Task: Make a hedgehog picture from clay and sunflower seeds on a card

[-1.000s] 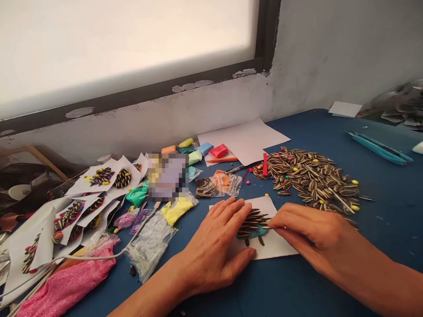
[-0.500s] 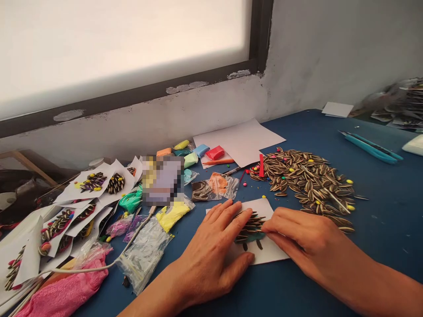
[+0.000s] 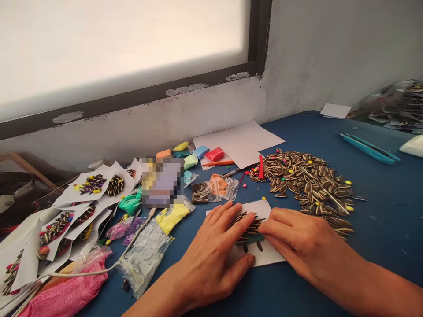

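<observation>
Blue tabletop [image 3: 380, 229] meets a pale wall [image 3: 297, 66] beside a bright window [image 3: 125, 53]. On it, a cluster of striped seeds [image 3: 252, 229] sits in teal clay [image 3: 256, 238] on a white card [image 3: 269, 254]. Its left part lies under the extended fingers of the left hand [image 3: 209, 257], thumb apart on the card; its right end meets the pinched fingertips of the right hand [image 3: 306, 240] (whether they grip a seed, I cannot tell). Beyond lies a loose seed pile [image 3: 310, 180]; leftward, a crumpled clear bag [image 3: 143, 257], then a pink cloth [image 3: 71, 286].
</observation>
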Demonstrator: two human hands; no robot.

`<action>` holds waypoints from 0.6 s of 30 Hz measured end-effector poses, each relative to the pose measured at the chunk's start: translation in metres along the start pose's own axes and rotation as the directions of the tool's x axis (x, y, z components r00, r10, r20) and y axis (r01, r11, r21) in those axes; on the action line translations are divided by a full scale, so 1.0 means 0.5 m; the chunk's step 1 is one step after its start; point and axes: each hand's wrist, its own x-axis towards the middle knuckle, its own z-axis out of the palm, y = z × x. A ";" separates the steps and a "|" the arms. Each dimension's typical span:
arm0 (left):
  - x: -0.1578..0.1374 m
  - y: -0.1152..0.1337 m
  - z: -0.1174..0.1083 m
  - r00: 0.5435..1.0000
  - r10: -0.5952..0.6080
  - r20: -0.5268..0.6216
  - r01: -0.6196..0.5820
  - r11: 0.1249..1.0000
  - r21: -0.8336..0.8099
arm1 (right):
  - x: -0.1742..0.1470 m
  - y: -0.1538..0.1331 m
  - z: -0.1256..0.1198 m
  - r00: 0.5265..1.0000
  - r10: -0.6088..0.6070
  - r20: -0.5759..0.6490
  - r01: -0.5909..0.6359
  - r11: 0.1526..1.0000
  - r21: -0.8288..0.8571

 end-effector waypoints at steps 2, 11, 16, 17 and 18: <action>0.000 0.001 -0.001 1.000 -0.002 0.006 0.002 1.000 0.003 | 0.001 -0.002 0.000 1.000 0.000 0.010 0.000 1.000 -0.004; 0.004 0.003 -0.006 1.000 -0.014 0.017 0.015 1.000 -0.003 | 0.007 -0.008 0.002 0.999 -0.014 0.041 0.016 0.999 -0.052; 0.001 0.002 -0.003 1.000 -0.009 0.002 0.009 1.000 -0.010 | 0.004 -0.011 -0.003 1.000 -0.022 0.020 0.023 0.998 -0.056; 0.001 0.002 -0.002 1.000 -0.005 -0.005 0.005 1.000 -0.013 | 0.004 -0.010 -0.007 1.000 -0.019 -0.004 0.018 0.998 -0.055; 0.001 0.001 -0.001 1.000 -0.002 -0.011 0.002 1.000 -0.015 | 0.004 -0.009 -0.011 0.999 -0.013 -0.032 0.011 0.998 -0.059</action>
